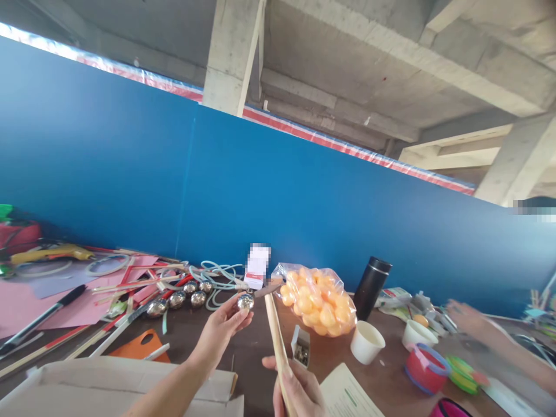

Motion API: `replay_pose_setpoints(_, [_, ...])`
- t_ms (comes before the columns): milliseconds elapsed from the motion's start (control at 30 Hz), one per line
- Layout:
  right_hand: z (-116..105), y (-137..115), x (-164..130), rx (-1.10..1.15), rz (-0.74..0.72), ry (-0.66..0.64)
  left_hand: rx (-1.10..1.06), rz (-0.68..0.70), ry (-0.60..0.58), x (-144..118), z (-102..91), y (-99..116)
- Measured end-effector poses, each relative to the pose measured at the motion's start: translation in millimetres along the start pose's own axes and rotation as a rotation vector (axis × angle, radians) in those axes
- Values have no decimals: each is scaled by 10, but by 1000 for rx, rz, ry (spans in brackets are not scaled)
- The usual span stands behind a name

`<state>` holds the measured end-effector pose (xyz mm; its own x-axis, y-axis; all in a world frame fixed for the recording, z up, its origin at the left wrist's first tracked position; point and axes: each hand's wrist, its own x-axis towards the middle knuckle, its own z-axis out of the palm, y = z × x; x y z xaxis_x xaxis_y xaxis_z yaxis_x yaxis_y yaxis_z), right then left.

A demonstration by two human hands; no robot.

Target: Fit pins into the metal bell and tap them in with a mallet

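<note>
My left hand [219, 335] is closed on a shiny silver metal ball [245, 302], held between thumb and fingers above the table. In my right hand [299, 385] is a hammer [277, 336], gripped low on its pale wooden handle. The dark hammer head points left and lies close beside the ball; whether they touch I cannot tell. Several similar metal balls [198, 298] rest on the table left of my left hand. Beyond the hammer is a clear plastic bag of orange balls [319, 301]. A small open box [300, 346] holding small bits stands right of the handle.
At left lie sticks, a black pen [43, 319], pink paper [26, 301] and an orange piece [141, 346], with cardboard [108, 382] in front. A black bottle [372, 286], paper cup [367, 341] and tape rolls [427, 368] stand right. Another person's arm [490, 333] reaches in there. A blue partition [282, 191] rises behind.
</note>
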<state>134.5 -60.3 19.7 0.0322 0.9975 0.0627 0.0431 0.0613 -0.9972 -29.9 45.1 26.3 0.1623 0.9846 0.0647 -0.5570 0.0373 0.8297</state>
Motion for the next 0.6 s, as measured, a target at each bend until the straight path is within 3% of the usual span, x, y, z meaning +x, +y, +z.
replay_pose_setpoints(133, [4, 9, 11, 13, 24, -18, 16, 1, -7, -12, 10, 18])
replay_pose_setpoints(333, [-24, 34, 28, 20, -59, 27, 56, 27, -27, -8, -11, 0])
replay_pose_setpoints(600, [-10, 22, 38, -14, -51, -32, 181, 99, 64, -10, 21, 16])
